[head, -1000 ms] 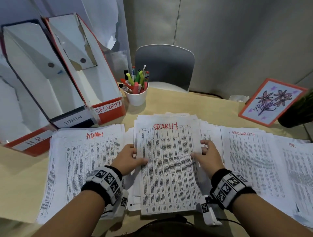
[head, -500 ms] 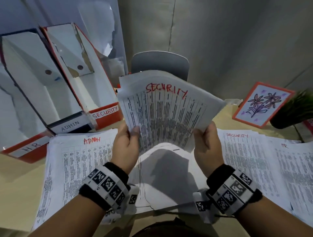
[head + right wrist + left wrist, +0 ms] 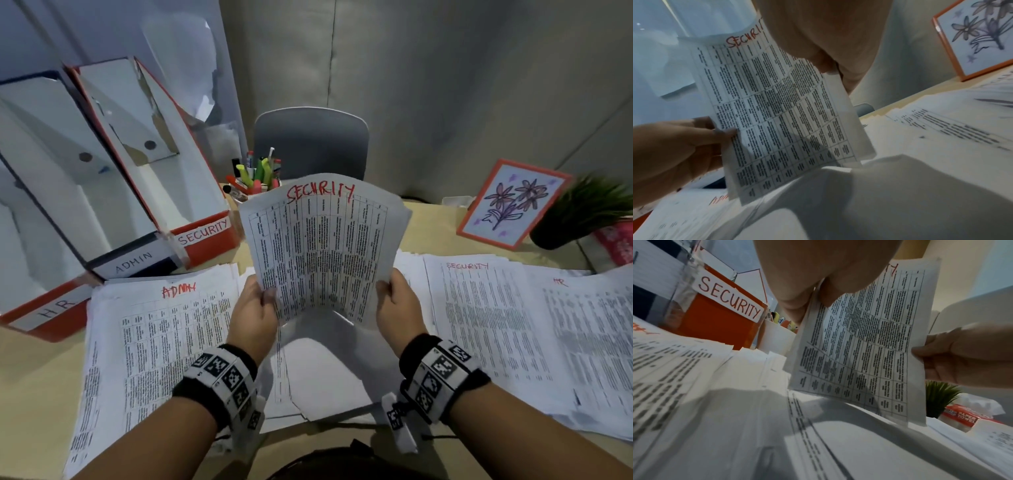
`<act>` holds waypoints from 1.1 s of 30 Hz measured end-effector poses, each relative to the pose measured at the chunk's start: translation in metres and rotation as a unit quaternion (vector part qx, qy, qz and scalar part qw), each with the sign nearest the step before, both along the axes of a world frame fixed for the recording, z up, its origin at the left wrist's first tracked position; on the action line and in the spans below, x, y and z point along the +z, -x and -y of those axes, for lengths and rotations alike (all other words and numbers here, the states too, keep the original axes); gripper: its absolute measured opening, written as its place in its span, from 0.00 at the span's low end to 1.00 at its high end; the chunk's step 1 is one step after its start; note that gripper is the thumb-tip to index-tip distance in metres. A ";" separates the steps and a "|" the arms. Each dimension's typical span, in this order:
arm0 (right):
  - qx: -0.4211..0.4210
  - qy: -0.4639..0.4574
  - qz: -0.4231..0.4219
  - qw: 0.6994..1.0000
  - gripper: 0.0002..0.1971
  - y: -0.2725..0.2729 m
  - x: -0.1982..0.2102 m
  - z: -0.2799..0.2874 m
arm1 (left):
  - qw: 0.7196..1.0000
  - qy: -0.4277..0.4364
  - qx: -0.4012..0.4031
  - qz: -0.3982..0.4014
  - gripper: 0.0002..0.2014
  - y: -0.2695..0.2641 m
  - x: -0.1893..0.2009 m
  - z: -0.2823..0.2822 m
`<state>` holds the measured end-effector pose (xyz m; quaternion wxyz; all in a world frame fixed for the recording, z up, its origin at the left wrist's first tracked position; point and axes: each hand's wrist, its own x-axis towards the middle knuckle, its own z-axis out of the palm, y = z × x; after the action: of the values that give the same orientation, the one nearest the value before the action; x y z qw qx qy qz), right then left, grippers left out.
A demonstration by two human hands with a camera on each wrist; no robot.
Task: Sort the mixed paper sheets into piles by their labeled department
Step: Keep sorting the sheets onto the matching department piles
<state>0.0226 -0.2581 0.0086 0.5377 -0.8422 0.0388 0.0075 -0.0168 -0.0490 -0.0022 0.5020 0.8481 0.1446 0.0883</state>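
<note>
Above the desk, a curved, table-printed sheaf (image 3: pixel 325 253) headed SECURITY in red, edges pinched by left hand (image 3: pixel 253 315) and right hand (image 3: pixel 399 308).

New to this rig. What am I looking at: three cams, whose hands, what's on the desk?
No robot: a person sorts papers with bare hands. One picture comes from a head camera, two from wrist cameras looking along the fingers. The left hand and right hand each grip a side edge of a stack marked SECURITY, lifted off the desk. Flat on it lie an ADMIN pile, a SECURITY pile and an HR pile. Behind, at left, stand file boxes labelled HR, ADMIN, SECURITY.
</note>
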 end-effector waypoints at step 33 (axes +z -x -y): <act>-0.167 0.217 -0.210 0.938 0.18 -0.008 -0.042 0.278 | 0.920 -0.029 -0.250 -0.299 0.13 -0.075 -0.028 0.244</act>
<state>0.0304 -0.5365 -0.0331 0.3148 -0.8992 0.2916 0.0856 0.0582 -0.2932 -0.0301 0.4161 0.8578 0.0683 -0.2937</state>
